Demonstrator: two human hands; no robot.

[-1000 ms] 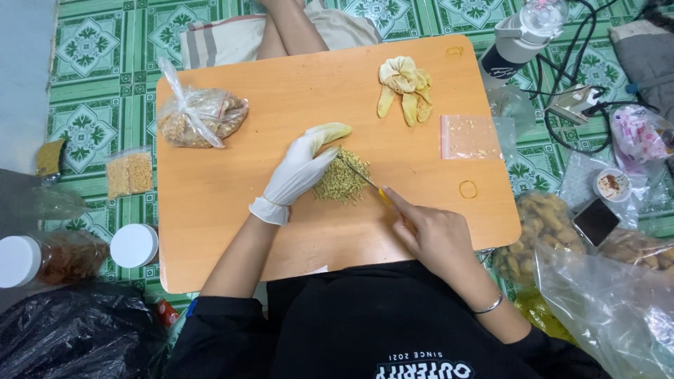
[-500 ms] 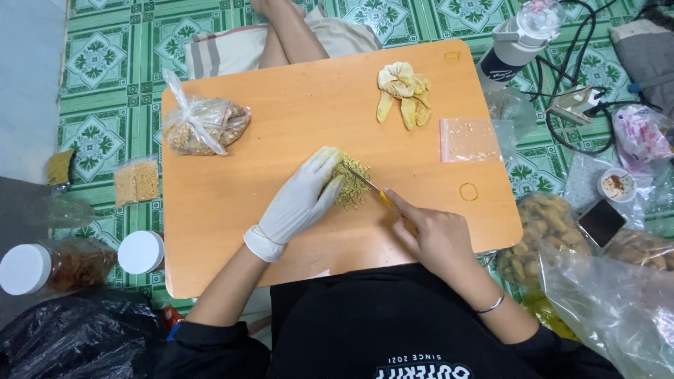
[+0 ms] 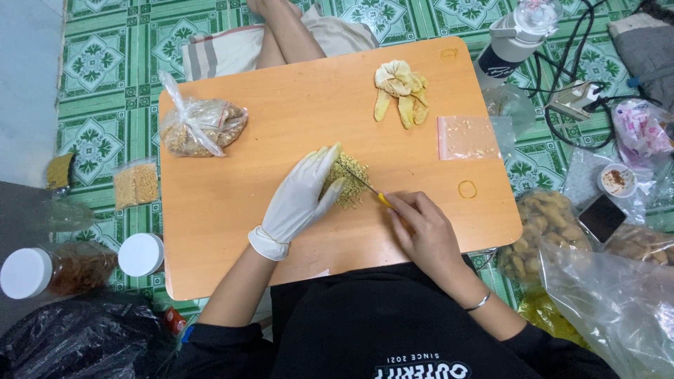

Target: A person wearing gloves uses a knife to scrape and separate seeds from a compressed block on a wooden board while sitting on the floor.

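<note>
My left hand (image 3: 298, 200), in a white glove, lies flat with fingers spread against a small heap of chopped yellowish bits (image 3: 347, 181) on the orange low table (image 3: 232, 224). My right hand (image 3: 421, 228), bare, grips a small knife with a yellow handle (image 3: 379, 198); its thin blade reaches into the heap from the right. A crumpled yellowish glove (image 3: 400, 88) lies at the table's far side. A small clear zip bag (image 3: 467, 137) lies to the right of the heap.
A knotted plastic bag of brown pieces (image 3: 200, 126) sits at the table's far left. A rubber band (image 3: 467, 189) lies near the right edge. White-lidded jars (image 3: 140, 254) stand on the green tiled floor at left. Bags of food (image 3: 544, 224) and cables (image 3: 562, 91) crowd the right. Another person's leg (image 3: 281, 31) shows beyond the table.
My left hand has shifted slightly, with its fingers now spread beside the heap. The knife stays in the heap, and the view has moved a little.
</note>
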